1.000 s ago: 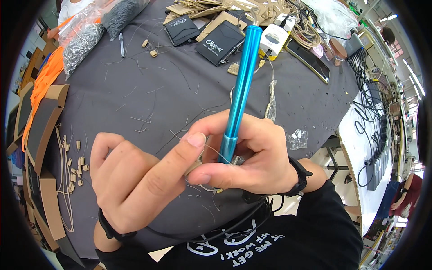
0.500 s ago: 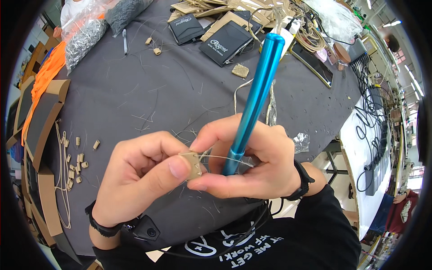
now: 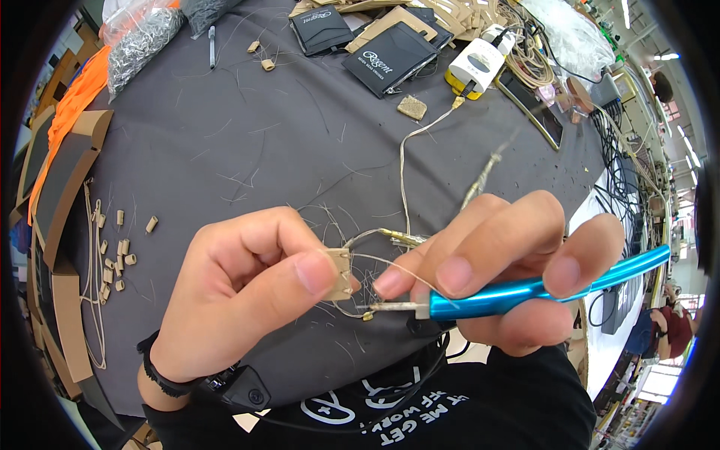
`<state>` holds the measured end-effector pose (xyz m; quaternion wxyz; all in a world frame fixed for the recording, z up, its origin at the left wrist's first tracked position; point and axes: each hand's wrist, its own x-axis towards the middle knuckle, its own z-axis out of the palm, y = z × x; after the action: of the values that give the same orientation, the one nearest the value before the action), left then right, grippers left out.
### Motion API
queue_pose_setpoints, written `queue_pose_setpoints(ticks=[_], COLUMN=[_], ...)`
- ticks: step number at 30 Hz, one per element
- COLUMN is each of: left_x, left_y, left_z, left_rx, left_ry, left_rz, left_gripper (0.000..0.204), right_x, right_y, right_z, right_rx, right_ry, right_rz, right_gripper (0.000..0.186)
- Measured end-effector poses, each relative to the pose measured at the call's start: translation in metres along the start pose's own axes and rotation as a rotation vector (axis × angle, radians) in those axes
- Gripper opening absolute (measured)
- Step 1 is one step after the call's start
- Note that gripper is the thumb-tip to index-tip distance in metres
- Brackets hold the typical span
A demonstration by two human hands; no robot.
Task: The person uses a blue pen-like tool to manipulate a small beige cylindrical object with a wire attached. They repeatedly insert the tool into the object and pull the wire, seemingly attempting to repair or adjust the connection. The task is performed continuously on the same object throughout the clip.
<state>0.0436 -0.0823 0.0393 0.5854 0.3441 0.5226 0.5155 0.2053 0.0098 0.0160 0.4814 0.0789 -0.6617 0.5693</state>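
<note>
Between the thumb and fingers of my left hand [image 3: 251, 289] is a small beige leather-like tab [image 3: 339, 262], with stitches along its right edge. A pale loose thread [image 3: 397, 265] runs from that edge toward my right hand [image 3: 510, 277]. The fingers of my right hand are closed around a shiny blue pen-shaped tool [image 3: 495, 300]. It lies nearly level, its thin tip pointing left, just below and right of the tab. I cannot tell whether the tip touches anything. Behind the hands, a taped wire [image 3: 403, 172] leads up to a white plug adapter [image 3: 481, 61].
Small beige rolled pieces [image 3: 118, 264] and cords lie at the left beside cardboard strips [image 3: 69, 180]. Black card holders [image 3: 390, 60], a beige block [image 3: 412, 107] and a phone [image 3: 530, 109] lie farther back. A bag of metal parts [image 3: 142, 56] stands at the far left.
My right hand has opened away from the tab and moved right. The blue tool has swung from upright to nearly level, tip leftward. My left hand still pinches the tab.
</note>
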Motion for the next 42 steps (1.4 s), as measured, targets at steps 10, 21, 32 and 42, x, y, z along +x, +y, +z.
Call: queue_pose_setpoints(ticks=[10, 21, 32, 42], left_x=[-0.001, 0.0, -0.001, 0.0], left_y=[-0.002, -0.002, -0.002, -0.003], left_z=[0.002, 0.003, 0.002, 0.003], left_rx=[-0.015, -0.007, -0.039, -0.017], left_ry=[-0.007, -0.01, -0.013, -0.003], left_rz=[-0.011, -0.029, -0.042, -0.044], left_gripper=[0.032, 0.031, 0.033, 0.035], right_x=[-0.001, -0.001, -0.002, -0.004], right_y=[0.006, 0.015, 0.01, 0.01], right_z=[-0.001, -0.007, -0.009, 0.0], right_rx=[0.055, 0.135, 0.111, 0.124], right_ry=[-0.026, -0.104, -0.114, 0.003], right_rz=[0.029, -0.053, 0.033, 0.036], right_gripper=[0.025, 0.031, 0.031, 0.031])
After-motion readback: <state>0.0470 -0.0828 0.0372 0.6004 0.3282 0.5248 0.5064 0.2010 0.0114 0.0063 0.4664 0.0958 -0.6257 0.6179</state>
